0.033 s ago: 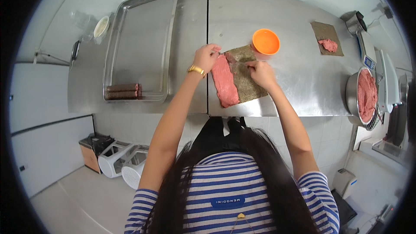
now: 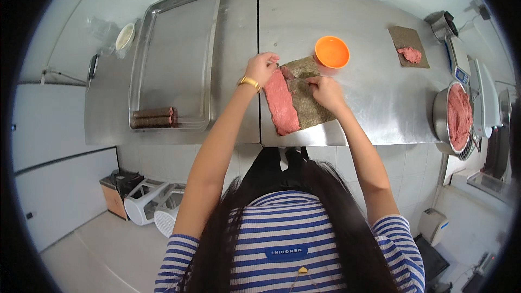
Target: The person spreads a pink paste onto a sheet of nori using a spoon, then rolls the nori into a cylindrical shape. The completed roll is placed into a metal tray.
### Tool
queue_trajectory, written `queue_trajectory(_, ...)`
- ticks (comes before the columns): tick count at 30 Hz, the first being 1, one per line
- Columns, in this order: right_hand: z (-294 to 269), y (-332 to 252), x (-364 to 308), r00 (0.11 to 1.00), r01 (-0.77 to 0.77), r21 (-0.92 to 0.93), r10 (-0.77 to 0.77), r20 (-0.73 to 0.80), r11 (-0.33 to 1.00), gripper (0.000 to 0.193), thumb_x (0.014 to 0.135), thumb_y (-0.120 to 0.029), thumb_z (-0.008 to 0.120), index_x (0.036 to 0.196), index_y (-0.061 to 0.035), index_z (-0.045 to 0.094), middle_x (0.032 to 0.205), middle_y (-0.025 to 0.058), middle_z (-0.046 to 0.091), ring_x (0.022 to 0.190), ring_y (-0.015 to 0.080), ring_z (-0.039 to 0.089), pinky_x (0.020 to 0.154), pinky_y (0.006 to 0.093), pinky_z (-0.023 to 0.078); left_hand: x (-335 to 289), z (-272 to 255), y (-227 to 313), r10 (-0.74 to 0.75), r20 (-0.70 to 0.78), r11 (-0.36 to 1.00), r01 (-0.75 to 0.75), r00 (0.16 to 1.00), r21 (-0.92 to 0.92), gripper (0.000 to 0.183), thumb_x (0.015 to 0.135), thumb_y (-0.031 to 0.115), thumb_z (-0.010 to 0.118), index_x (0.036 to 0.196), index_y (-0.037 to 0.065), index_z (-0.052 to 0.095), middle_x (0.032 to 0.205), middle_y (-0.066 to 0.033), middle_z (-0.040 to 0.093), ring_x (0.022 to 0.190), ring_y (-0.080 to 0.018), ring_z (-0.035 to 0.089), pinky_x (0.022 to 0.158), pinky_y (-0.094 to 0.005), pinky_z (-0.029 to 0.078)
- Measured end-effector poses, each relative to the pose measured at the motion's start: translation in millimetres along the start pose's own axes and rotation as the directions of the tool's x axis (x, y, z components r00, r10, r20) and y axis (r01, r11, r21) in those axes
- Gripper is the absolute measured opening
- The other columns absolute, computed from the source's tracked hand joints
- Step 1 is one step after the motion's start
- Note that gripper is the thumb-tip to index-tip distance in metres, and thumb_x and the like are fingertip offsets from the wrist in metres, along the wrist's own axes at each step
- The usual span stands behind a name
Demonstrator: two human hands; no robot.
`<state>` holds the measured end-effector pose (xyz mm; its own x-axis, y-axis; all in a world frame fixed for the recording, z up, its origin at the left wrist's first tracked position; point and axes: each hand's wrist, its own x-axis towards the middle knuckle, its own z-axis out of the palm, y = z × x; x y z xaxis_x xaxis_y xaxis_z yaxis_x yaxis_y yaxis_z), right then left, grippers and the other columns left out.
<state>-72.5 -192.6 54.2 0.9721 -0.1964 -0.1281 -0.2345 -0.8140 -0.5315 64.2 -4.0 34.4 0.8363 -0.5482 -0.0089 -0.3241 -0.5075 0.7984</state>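
A sheet of dark green seaweed point(image 2: 312, 100) lies slightly turned on the steel table. A long, flat band of pink meat paste point(image 2: 282, 106) covers its left part. My left hand point(image 2: 262, 68) is at the far left corner, fingers bent and closed on the sheet's edge beside the paste; the fingertips are partly hidden. In my right hand point(image 2: 327, 92) is the handle end of a thin, greyish spreading knife point(image 2: 300, 80), its blade reaching left over the sheet toward the paste's far end. An orange bowl point(image 2: 332, 52) with liquid stands just beyond the sheet.
Seaweed rolls point(image 2: 154, 118) filled with pink paste lie in a large steel tray point(image 2: 209, 65) at left. Rightward are another seaweed sheet point(image 2: 404, 35) with a paste lump, a scale point(image 2: 458, 61), and a steel bowl point(image 2: 440, 109) of paste. Stools point(image 2: 146, 206) stand below the table.
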Motion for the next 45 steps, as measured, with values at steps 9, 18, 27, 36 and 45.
queue_trajectory(9, -3, -5, -34, 0.999, -0.02, -0.07, 0.024, 0.048, 0.997, 0.028, 0.077, -0.012, 0.053, 0.096, -0.0151, 0.073, 0.086, 0.0151, 0.069, 0.08, 0.0327, 0.066, 0.072, 0.0438, 0.053, 78, 36, 15, -0.123, 0.363, 0.926, -0.025, 0.924, 0.377, 0.031, 0.071, 0.015, 0.076, 0.101, 0.011, 0.068, 0.1, -0.0056, 0.069, 0.098, -0.0242, 0.064, 0.086, -0.037, 0.051)
queue_trajectory(18, -9, -10, -101, 0.996, -0.047, -0.067, 0.051, 0.072, 0.997, 0.027, 0.078, -0.009, 0.053, 0.098, -0.0122, 0.072, 0.084, 0.013, 0.068, 0.077, 0.0314, 0.066, 0.068, 0.0433, 0.052, 94, 46, 13, -0.151, 0.433, 0.911, -0.045, 0.889, 0.411, 0.028, 0.069, 0.015, 0.076, 0.095, 0.008, 0.069, 0.093, -0.0085, 0.07, 0.087, -0.0241, 0.066, 0.081, -0.0344, 0.052)
queue_trajectory(27, -30, -18, -153, 0.981, -0.15, -0.109, 0.162, 0.108, 0.983, 0.023, 0.081, -0.006, 0.056, 0.097, -0.0095, 0.071, 0.083, 0.0092, 0.068, 0.074, 0.0304, 0.065, 0.065, 0.041, 0.051, 101, 43, 8, -0.121, 0.418, 0.948, -0.019, 0.9, 0.316, 0.022, 0.074, 0.02, 0.074, 0.093, 0.011, 0.071, 0.096, -0.0087, 0.071, 0.093, -0.0258, 0.066, 0.085, -0.0367, 0.051)
queue_trajectory(36, 7, -23, -129, 0.966, -0.119, 0.091, 0.137, -0.219, 0.989, 0.029, 0.079, -0.002, 0.056, 0.105, -0.0075, 0.068, 0.082, 0.0107, 0.064, 0.069, 0.0315, 0.063, 0.064, 0.0404, 0.051, -19, -11, -18, -0.172, 0.026, 0.95, 0.173, 0.985, -0.26, 0.02, 0.088, 0.013, 0.059, 0.104, 0.004, 0.065, 0.093, -0.0058, 0.069, 0.086, -0.0138, 0.065, 0.078, -0.0274, 0.05)
queue_trajectory(45, 51, -36, -126, 0.972, 0.028, -0.256, -0.086, -0.219, 0.966, 0.046, 0.071, -0.004, 0.058, 0.117, -0.0086, 0.061, 0.084, 0.0066, 0.057, 0.073, 0.0237, 0.061, 0.063, 0.0372, 0.051, -137, -6, -36, -0.399, 0.289, 0.717, 0.492, 0.87, -0.494, 0.029, 0.098, 0.015, 0.047, 0.121, 0.001, 0.056, 0.112, -0.0079, 0.062, 0.098, -0.0145, 0.062, 0.087, -0.0266, 0.049)
